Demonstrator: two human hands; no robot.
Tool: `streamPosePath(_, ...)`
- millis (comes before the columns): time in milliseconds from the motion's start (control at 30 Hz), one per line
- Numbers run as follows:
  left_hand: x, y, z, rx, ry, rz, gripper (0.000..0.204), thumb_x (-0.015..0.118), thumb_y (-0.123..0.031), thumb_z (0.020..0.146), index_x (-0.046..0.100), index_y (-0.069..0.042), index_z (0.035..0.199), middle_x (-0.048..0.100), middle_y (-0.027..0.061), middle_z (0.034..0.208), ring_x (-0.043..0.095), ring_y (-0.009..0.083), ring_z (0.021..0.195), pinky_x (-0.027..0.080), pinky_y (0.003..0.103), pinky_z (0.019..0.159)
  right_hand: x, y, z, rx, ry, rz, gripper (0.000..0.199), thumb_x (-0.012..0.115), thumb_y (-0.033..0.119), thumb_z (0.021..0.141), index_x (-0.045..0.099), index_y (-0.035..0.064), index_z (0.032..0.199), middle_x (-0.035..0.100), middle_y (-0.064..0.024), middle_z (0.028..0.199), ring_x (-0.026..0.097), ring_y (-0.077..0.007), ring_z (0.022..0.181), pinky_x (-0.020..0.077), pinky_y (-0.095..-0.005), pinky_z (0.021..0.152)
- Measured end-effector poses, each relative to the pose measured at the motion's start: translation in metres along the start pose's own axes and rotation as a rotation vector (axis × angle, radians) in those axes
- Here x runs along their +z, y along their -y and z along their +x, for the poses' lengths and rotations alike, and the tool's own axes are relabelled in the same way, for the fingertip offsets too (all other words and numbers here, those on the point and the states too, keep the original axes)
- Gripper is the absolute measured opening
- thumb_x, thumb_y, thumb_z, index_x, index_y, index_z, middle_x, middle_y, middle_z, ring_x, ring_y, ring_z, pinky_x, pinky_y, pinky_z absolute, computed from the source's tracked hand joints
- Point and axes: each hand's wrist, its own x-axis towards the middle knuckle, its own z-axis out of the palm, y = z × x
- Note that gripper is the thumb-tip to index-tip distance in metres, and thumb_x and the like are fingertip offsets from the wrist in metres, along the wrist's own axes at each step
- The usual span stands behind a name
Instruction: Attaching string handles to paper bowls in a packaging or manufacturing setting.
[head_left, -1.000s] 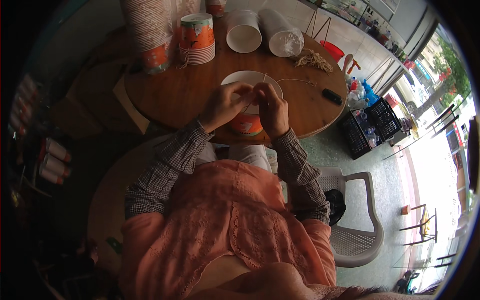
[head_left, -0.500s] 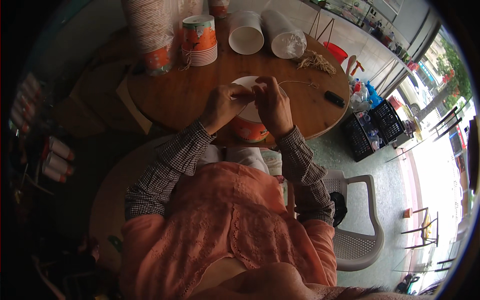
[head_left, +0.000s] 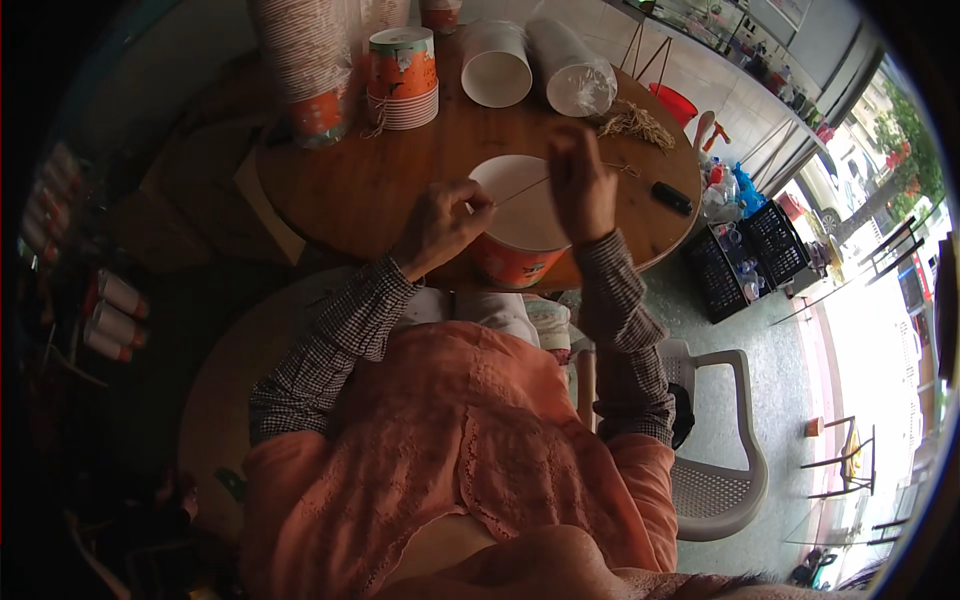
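Note:
An orange paper bucket with a white inside (head_left: 515, 262) stands upright at the near edge of the round wooden table (head_left: 390, 210). Above its opening a thin string (head_left: 523, 190) runs taut between my two hands. My left hand (head_left: 445, 222) pinches one end at the bucket's left rim. Higher and further right, my right hand (head_left: 583, 185) is closed on the other part of the string, its fingertips slightly blurred. Neither hand appears to grip the bucket.
At the back stand a tall bagged stack of paper cups (head_left: 305, 70), an orange bucket stack (head_left: 403, 80) and white paper tubs (head_left: 497, 75) lying sideways. A bundle of strings (head_left: 637, 122) and a black object (head_left: 671, 198) lie right. A grey plastic chair (head_left: 715, 490) stands beside me.
My hands were close together over the bucket. The right hand has moved up and to the right, drawing the string out straight, while the left has shifted slightly down and left.

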Motion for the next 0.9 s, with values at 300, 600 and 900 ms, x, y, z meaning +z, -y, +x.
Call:
streamPosePath(300,0.002,0.019,-0.005,0.287,0.050,0.301,0.009,0.067,-0.013,0.079,0.061,-0.007,0.076,0.064,0.0030,0.076,0.062,0.0190,0.079,0.038,0.036,0.091,-0.024,-0.070,-0.009,0.243,-0.173,-0.077,0.013,0.056,0.021,0.092,0.055,0.0123,0.102,0.064,-0.0145,0.074,0.066,-0.0325,0.071,0.0492,-0.0390,0.057)
streamPosePath(600,0.005,0.027,0.009,0.484,0.031,0.457,0.008,0.068,-0.015,0.080,0.063,-0.010,0.085,0.062,0.0016,0.085,0.060,0.0197,0.084,0.038,0.037,0.092,-0.020,-0.110,-0.062,0.287,-0.066,0.050,0.008,0.058,0.015,0.090,0.056,0.0068,0.090,0.060,-0.0151,0.069,0.063,-0.0316,0.064,0.0472,-0.0383,0.053)
streamPosePath(900,-0.006,0.041,0.022,0.456,0.025,0.486,0.010,0.068,-0.012,0.080,0.065,-0.009,0.088,0.064,0.0036,0.087,0.061,0.0217,0.086,0.042,0.037,0.089,0.009,-0.037,-0.134,0.031,0.242,-0.026,0.032,0.064,0.009,0.081,0.058,0.0093,0.112,0.056,-0.0101,0.112,0.061,-0.0301,0.094,0.0535,-0.0372,0.072)
